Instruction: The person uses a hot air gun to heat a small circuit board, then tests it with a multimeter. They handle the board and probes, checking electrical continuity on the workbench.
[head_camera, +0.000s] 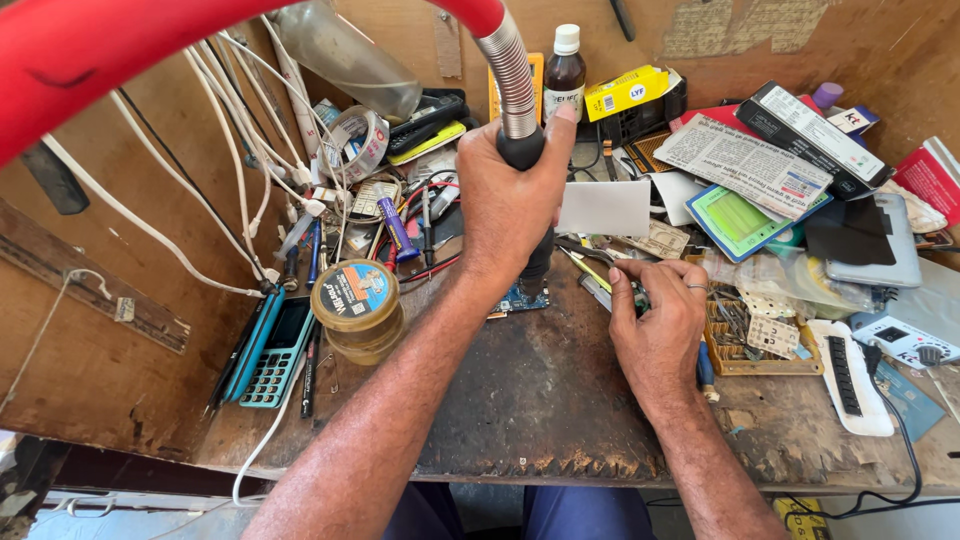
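**Hot-air tool held over a small circuit board, work under way**

Nearest the camera, the two forearms reach in over the dark, worn mat (540, 390) that covers the front of the bench. The right hand (655, 320) rests on the mat with its fingers curled together around a thin tool, probably tweezers (590, 283), whose tips angle left toward the board; a ring shows on one finger. Just left of it, the left hand (510, 205) is wrapped tight around the black handle of a hot-air tool (528, 150), thumb up along the grip, nozzle pointing down. Directly under that fist lies the small blue circuit board (522, 298), flat on the mat and partly hidden by the nozzle.

As a judgement: the board is laid out and both tools are brought to it, so the heating step looks to be in progress. Whether any part has come loose or been set cannot be told, since the nozzle covers the spot. Nothing lifted off the board shows beside it.

Left of the grip stands a round tin (357, 300) with a printed lid, and beyond it a blue calculator (272, 350). Above the fist a ribbed metal hose (510, 75) rises from the handle. Farther back stand a brown bottle (565, 75), a yellow box (625, 93) and a folded newspaper (745, 165).
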